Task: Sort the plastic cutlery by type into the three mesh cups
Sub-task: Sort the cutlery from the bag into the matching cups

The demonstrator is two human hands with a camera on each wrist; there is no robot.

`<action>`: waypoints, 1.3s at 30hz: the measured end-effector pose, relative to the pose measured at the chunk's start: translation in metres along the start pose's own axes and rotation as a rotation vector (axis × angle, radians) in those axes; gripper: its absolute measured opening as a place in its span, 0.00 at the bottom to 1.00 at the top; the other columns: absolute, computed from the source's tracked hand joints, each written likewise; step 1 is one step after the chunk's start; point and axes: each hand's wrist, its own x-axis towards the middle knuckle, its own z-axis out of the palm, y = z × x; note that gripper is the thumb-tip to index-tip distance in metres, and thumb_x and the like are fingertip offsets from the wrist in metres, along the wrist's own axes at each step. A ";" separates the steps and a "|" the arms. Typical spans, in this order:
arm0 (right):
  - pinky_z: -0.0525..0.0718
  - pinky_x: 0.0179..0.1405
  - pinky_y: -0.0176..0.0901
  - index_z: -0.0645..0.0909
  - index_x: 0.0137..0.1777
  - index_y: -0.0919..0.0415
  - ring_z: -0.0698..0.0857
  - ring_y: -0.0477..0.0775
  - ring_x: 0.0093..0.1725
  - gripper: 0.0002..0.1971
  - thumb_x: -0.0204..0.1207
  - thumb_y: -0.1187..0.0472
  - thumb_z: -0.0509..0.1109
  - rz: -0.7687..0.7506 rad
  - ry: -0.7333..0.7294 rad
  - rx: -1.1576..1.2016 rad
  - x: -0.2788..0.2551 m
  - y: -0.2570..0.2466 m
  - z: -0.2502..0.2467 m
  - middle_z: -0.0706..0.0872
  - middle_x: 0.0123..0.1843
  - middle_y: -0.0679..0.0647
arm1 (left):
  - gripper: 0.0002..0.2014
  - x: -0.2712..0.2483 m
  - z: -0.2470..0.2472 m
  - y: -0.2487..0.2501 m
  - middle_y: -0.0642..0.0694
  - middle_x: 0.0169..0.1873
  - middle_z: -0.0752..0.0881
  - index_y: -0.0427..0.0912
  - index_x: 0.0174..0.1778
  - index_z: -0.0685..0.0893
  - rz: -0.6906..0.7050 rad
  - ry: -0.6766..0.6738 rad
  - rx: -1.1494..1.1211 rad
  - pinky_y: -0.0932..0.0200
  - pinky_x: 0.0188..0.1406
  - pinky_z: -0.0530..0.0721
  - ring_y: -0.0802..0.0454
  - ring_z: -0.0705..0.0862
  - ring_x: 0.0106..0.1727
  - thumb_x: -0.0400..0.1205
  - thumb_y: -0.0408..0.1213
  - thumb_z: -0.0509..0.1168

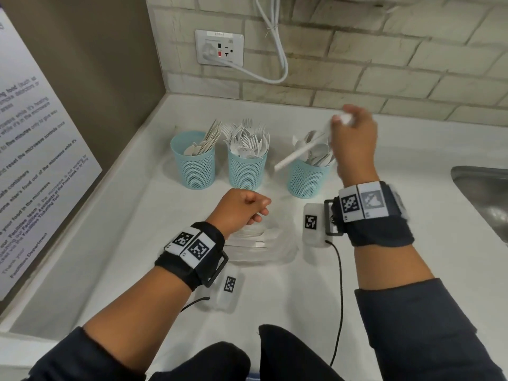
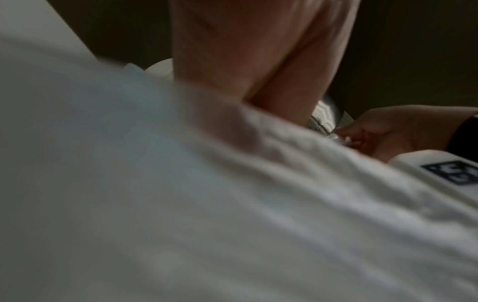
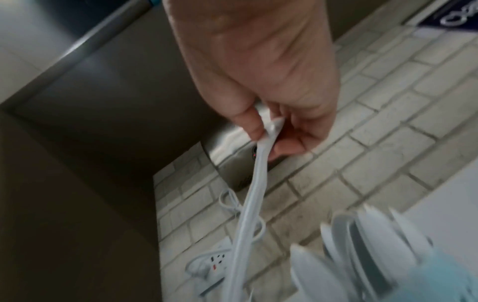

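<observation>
Three light-blue mesh cups stand in a row on the white counter (image 1: 137,243). The left cup (image 1: 195,167) holds flat white pieces, the middle cup (image 1: 246,171) forks, the right cup (image 1: 306,180) spoons. My right hand (image 1: 343,119) hovers over the right cup and pinches one end of a long white plastic utensil (image 1: 299,154), blurred, slanting down to the left across the cup's rim. In the right wrist view, thumb and fingers (image 3: 248,122) pinch the utensil (image 3: 252,194). My left hand (image 1: 255,210) rests with curled fingers on a pile of clear plastic (image 1: 264,248); nothing shows in it.
A steel sink (image 1: 481,193) lies at the right edge. A wall outlet (image 1: 219,48) with a white cord (image 1: 277,50) sits on the tiled wall behind the cups. A printed notice (image 1: 41,133) covers the left wall. A black cable (image 1: 339,298) runs across the near counter.
</observation>
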 end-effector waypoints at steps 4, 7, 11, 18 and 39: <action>0.70 0.49 0.14 0.73 0.68 0.63 0.78 0.40 0.55 0.15 0.82 0.65 0.61 -0.222 0.246 -0.040 0.014 -0.007 -0.017 0.79 0.62 0.51 | 0.10 0.002 -0.006 -0.007 0.45 0.48 0.88 0.39 0.55 0.86 -0.006 -0.117 0.426 0.66 0.50 0.79 0.55 0.84 0.44 0.78 0.32 0.69; 0.67 0.57 0.22 0.73 0.69 0.62 0.77 0.49 0.66 0.16 0.82 0.65 0.60 -0.268 0.194 -0.178 0.018 0.002 -0.015 0.80 0.67 0.54 | 0.17 0.001 -0.007 -0.008 0.44 0.59 0.84 0.40 0.62 0.82 -0.051 -0.228 0.728 0.62 0.63 0.75 0.50 0.82 0.61 0.77 0.35 0.70; 0.68 0.54 0.28 0.77 0.67 0.60 0.80 0.52 0.65 0.15 0.82 0.65 0.62 -0.251 0.014 -0.362 0.017 0.020 -0.005 0.83 0.64 0.55 | 0.24 -0.004 -0.005 -0.011 0.45 0.68 0.77 0.41 0.69 0.76 -0.058 -0.324 0.939 0.60 0.69 0.72 0.49 0.76 0.68 0.77 0.38 0.69; 0.79 0.55 0.54 0.83 0.60 0.59 0.80 0.67 0.57 0.15 0.84 0.63 0.55 -0.286 -0.260 -0.780 0.013 0.052 0.010 0.84 0.57 0.64 | 0.29 -0.004 -0.010 -0.020 0.42 0.70 0.69 0.47 0.72 0.71 -0.121 -0.304 1.019 0.54 0.71 0.71 0.44 0.73 0.70 0.75 0.41 0.71; 0.71 0.31 0.31 0.80 0.67 0.52 0.75 0.46 0.42 0.23 0.72 0.57 0.75 -0.064 -1.347 -1.080 -0.065 0.021 0.030 0.77 0.49 0.47 | 0.38 -0.005 -0.003 -0.023 0.43 0.72 0.63 0.44 0.75 0.64 -0.102 -0.328 1.229 0.38 0.69 0.70 0.42 0.62 0.74 0.72 0.53 0.72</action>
